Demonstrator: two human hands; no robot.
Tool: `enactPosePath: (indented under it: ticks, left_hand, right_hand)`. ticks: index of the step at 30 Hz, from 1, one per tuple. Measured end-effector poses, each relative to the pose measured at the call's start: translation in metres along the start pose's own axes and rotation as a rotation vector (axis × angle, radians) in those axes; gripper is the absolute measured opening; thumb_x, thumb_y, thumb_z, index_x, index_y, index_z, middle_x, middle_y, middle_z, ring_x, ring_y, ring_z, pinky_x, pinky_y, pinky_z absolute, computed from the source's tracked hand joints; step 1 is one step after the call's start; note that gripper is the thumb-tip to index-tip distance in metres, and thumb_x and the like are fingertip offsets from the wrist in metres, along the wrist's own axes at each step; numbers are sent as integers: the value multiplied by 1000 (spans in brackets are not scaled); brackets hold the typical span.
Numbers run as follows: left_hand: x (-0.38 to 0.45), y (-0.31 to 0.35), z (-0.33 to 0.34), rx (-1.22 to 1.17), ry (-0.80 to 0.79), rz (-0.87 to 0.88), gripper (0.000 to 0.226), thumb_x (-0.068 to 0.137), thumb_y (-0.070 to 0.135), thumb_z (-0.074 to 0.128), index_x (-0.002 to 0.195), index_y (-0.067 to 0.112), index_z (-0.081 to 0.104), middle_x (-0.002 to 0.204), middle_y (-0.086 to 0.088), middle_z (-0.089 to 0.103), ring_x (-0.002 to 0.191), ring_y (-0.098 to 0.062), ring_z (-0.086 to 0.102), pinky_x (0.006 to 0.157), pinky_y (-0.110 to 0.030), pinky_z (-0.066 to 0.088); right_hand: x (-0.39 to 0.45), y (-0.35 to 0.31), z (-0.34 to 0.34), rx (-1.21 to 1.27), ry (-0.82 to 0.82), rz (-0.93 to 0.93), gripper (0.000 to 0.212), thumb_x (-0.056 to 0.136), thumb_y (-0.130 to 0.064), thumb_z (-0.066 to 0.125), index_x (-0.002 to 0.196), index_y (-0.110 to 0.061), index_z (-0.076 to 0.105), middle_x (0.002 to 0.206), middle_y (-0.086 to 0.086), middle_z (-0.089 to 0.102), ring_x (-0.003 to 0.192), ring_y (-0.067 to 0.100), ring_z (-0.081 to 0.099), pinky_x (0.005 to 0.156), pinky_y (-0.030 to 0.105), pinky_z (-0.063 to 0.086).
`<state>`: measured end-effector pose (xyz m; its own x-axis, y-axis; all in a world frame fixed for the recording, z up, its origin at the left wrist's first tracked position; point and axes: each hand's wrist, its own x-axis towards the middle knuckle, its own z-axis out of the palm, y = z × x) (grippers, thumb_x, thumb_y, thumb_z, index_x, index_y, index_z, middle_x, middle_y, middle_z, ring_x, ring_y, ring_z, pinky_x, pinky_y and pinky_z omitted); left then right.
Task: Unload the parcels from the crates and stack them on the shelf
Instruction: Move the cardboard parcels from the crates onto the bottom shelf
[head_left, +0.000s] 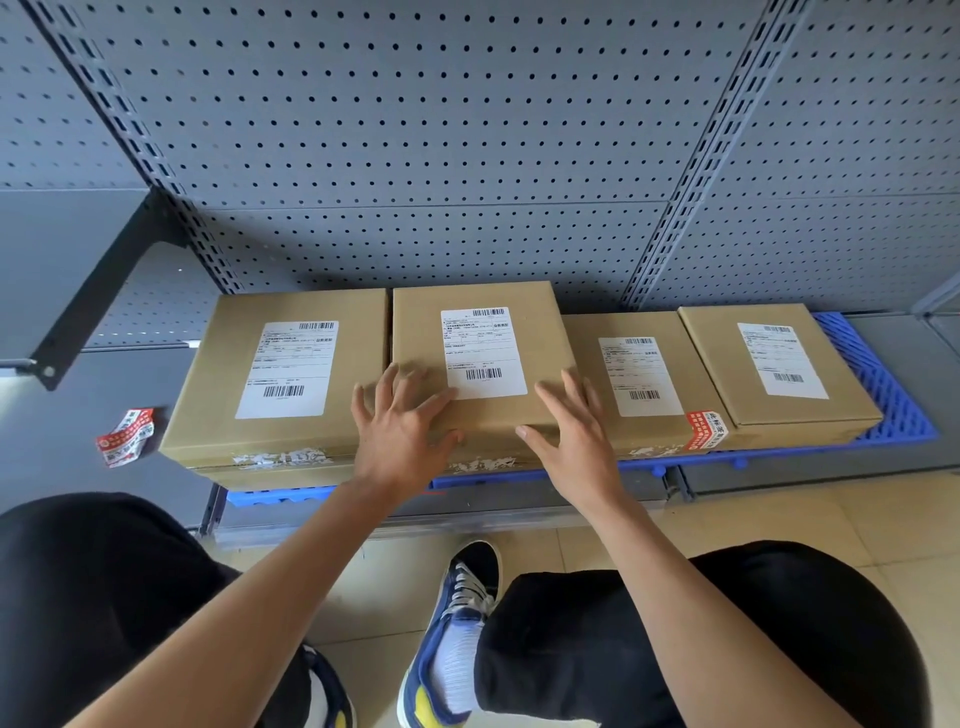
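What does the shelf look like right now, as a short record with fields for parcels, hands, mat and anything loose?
parcels: four cardboard boxes in a row, labels up; second from left sits higher
left hand: flat on that box, fingers spread
right hand: flat on the same box
mat: blue plastic grid under the boxes
loose: crumpled red and white tape left of the row

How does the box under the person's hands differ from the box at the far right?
The middle box has both hands, left hand and right hand, resting flat on it; the far-right box is untouched. The middle box sits squarer; the far-right one is turned slightly. Both are brown cardboard with white labels.
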<state>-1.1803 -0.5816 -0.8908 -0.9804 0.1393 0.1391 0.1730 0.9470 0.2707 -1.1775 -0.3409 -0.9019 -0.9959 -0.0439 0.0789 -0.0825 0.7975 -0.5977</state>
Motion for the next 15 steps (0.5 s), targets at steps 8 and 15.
enactPosePath:
  ticks: [8, 15]
  left_hand:
    - [-1, 0, 0, 9, 2, 8, 60, 79, 59, 69, 134, 34, 63, 146, -9, 52, 142, -37, 36, 110, -60, 28]
    - [2, -1, -4, 24, -42, 0, 64, 80, 63, 66, 138, 37, 58, 151, -6, 46, 146, -33, 29, 111, -61, 25]
  right_hand:
    - [-4, 0, 5, -51, -2, -25, 61, 96, -46, 61, 151, -25, 44, 168, 3, 14, 155, 28, -1, 121, 52, 26]
    - [-6, -6, 7, -274, -33, -38, 66, 99, -55, 49, 154, -21, 36, 167, 11, 16, 153, 39, 2, 122, 60, 16]
